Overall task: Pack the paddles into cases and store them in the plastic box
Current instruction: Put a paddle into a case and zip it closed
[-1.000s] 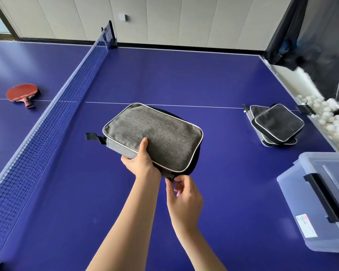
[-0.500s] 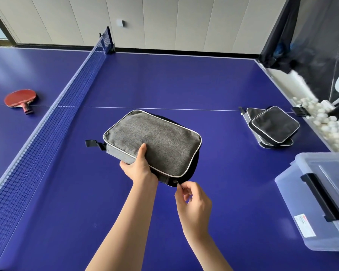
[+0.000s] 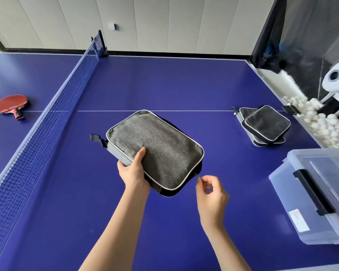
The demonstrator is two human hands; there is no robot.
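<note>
A grey paddle case (image 3: 157,149) with white piping is held just above the blue table, tilted. My left hand (image 3: 134,169) grips its near edge, thumb on top. My right hand (image 3: 209,189) pinches the zipper pull at the case's near right corner. A red paddle (image 3: 10,105) lies on the far side of the net at the left. Two more dark cases (image 3: 265,126) are stacked at the right. The clear plastic box (image 3: 319,194), lid on with a black handle, stands at the right edge.
The blue net (image 3: 53,118) runs from the near left to the far middle. Several white balls (image 3: 321,122) fill a tray past the table's right edge, beside a white ball machine (image 3: 337,81). A wall stands behind the table.
My right hand has pulled the zipper pull along the near edge to the right corner of the case. The case has shifted a little with my left hand still on it.
</note>
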